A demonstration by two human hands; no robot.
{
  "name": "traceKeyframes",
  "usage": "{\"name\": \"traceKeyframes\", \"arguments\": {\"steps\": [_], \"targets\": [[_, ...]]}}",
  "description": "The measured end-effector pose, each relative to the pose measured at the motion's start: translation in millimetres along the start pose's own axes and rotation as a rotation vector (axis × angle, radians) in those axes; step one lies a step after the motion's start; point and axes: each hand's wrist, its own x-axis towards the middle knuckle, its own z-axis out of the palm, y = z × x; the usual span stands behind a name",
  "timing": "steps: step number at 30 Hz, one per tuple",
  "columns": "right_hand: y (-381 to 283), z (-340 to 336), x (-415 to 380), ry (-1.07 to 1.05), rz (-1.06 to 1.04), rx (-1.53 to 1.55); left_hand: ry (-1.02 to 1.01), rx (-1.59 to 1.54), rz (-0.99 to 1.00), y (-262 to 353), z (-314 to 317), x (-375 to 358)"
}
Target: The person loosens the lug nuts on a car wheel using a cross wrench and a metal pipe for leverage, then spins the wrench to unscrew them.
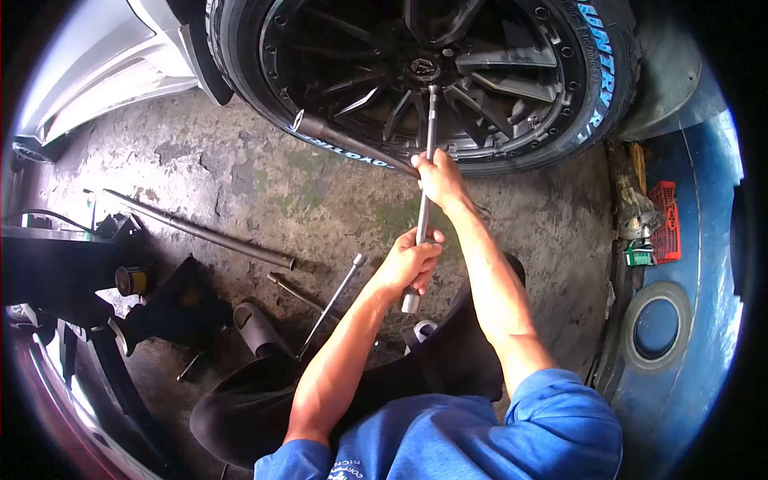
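While both hands (408, 260) grip one wrench (424, 200) shut, one wheel (424, 72), two floor bars (208, 232).

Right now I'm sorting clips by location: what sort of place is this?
Probably a car or tyre repair workshop: a mounted car wheel, a cross wrench gripped by both hands, and a stained concrete floor with a loose pipe.

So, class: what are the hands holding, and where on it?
A cross-shaped wheel wrench: the left hand grips its near end, the right hand its middle, at the crossing.

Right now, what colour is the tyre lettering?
Light blue lettering on the black tyre, clearest in the head view at the upper right.
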Motion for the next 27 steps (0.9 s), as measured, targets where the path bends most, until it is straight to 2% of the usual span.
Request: {"name": "traceKeyframes", "arguments": {"steps": [1, 3, 5, 9, 10, 11, 12, 13, 14, 17, 18, 20, 21, 23, 24, 25, 27], "targets": [[-4.5, -2.3, -2.2, -0.034, 0.045, -0.033, -0.027, -0.038, -0.011, -4.8, -2.7, 3.9], [-4.6, -3.9, 0.6, -0.029, -0.014, -0.009, -0.015, -0.060, -0.023, -3.9, 0.1, 8.0], [-8.6, -10.0, 1.0, -0.153, -0.001, 0.366, 0.045, -0.028, -0.002, 0.1, 3.9, 10.8], [-4.4, 1.0, 4.4, -0.107, -0.010, 0.500, 0.071, 0.077, -0.012, 2.1, -6.8, 19.1], [3.4, 3.0, 13.4, -0.030, -0.043, 0.296, 0.082, 0.071, -0.010, -0.2, -7.1, 20.2], [-15.3, -9.5, 7.5, -0.026, 0.011, 0.139, 0.094, 0.065, -0.004, -0.4, -5.3, 19.8], [0.7, -12.0, 30.9, -0.036, -0.132, 0.061, 0.094, 0.055, -0.012, -1.6, -2.1, 19.3], [-13.1, -30.6, 24.7, 0.183, -0.405, 0.146, 0.092, 0.050, -0.014, 0.4, -0.4, 20.0], [-25.6, -19.7, 32.7, 0.175, -0.419, 0.151, 0.084, 0.066, -0.004, -3.2, -4.0, 24.4], [-78.8, 39.6, 60.8, 0.479, -0.690, -0.651, 0.046, 0.140, -0.029, -6.8, -15.6, 26.5], [-94.6, 59.6, 57.7, 0.585, -0.759, -0.928, 0.041, 0.143, -0.029, -29.9, -38.9, 41.4], [-168.2, 104.0, 13.5, -0.057, -0.227, -0.302, -0.150, -0.132, 0.144, -78.1, -87.5, 73.8], [-174.9, 99.1, -1.4, -0.274, -0.196, -0.198, -0.168, -0.127, 0.149, -68.9, -76.5, 65.0], [-146.6, 105.9, -4.9, -0.127, -0.365, -0.155, 0.044, 0.270, 0.052, -42.8, -46.3, 43.9], [-143.2, 94.6, -12.7, -0.074, -0.361, -0.131, 0.062, 0.469, 0.719, -48.7, -42.8, 54.2], [-136.3, 82.6, -18.3, 0.038, -0.488, -0.105, 0.048, 0.463, 0.707, -55.9, -50.2, 60.4], [-146.5, 21.6, -47.8, 0.120, -0.719, 0.055, 0.052, 0.168, -0.025, -10.0, -28.2, 34.5]]}}
